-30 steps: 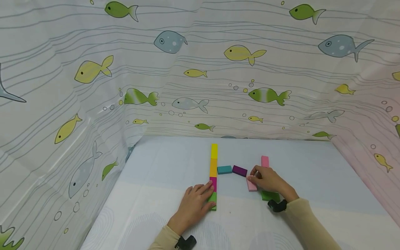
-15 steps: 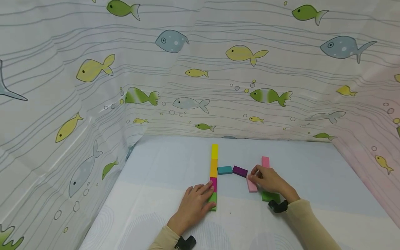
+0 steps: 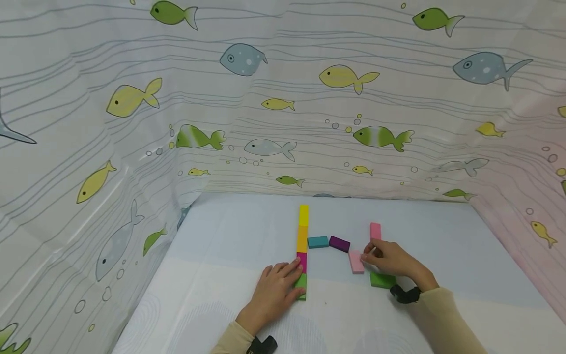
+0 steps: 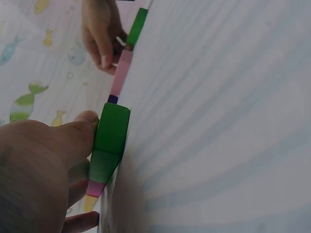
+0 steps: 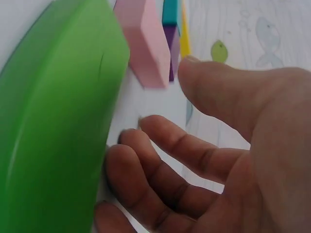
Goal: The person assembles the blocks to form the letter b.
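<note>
My left hand [image 3: 274,291] rests on the near part of a straight row of blocks, its fingers on the magenta block [image 3: 303,260] and thumb at the green block [image 3: 301,283]. Farther along that row lie an orange block [image 3: 302,239] and a yellow block [image 3: 303,215]. A teal block [image 3: 318,242], a purple block [image 3: 339,244] and a light pink block [image 3: 356,263] run off it to the right. Just right of the light pink block, my right hand [image 3: 393,258] holds nothing; in the right wrist view its thumb and loosely bent fingers stand apart.
Behind the right hand lies another pink block [image 3: 375,230], partly covered by it. A darker green block [image 3: 382,280] lies under the right wrist, looming large in the right wrist view. A fish-patterned curtain [image 3: 274,59] walls the white table [image 3: 239,226] at the back and sides.
The right hand has let go of the light pink block and moved a little to the right and nearer. The left hand has stayed on its row.
</note>
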`<state>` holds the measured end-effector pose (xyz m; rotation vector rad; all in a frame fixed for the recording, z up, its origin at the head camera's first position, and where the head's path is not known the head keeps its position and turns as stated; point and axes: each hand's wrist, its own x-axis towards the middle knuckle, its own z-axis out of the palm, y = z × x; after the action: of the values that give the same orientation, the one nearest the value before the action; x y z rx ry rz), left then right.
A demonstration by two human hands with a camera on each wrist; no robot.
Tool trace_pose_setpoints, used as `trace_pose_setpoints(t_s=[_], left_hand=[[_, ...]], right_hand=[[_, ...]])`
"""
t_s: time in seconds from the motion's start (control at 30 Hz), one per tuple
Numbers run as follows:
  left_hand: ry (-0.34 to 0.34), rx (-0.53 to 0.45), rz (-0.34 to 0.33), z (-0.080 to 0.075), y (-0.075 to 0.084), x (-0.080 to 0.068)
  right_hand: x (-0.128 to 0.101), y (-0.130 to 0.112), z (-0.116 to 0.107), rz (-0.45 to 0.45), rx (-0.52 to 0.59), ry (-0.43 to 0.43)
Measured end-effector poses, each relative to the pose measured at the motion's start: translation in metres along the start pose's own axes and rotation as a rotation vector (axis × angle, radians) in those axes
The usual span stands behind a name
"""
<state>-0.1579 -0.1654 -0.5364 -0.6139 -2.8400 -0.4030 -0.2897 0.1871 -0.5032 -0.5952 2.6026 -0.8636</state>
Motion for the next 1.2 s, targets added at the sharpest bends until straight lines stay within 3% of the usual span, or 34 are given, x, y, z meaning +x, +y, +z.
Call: trace_pose_setpoints(t_s=[0.13,0.47,0.6,0.87,1.2], left_hand=[[0.007,-0.002,0.002,0.0,-0.001,0.0],[0.025,-0.009,0.004,0.002,0.001,0.001],[0.037,-0.013,0.015,0.002,0.0,0.001],[0.008,-0.032,-0.005,0.001,-0.001,0.001],[0.0,-0.047,-0.011,0.002,0.0,0.001]], right_hand=[[-0.013,0.011,-0.004,0.001,0.004,-0.009],[-0.054,0.031,-0.021,-0.117,-0.027,-0.057],[-0.066,0.037,-0.019,-0.153,-0.01,-0.03],[-0.073,0.044,-0.008,-0.119,0.021,0.043],[-0.077,0.028,0.013,-0.229,-0.006,0.127]])
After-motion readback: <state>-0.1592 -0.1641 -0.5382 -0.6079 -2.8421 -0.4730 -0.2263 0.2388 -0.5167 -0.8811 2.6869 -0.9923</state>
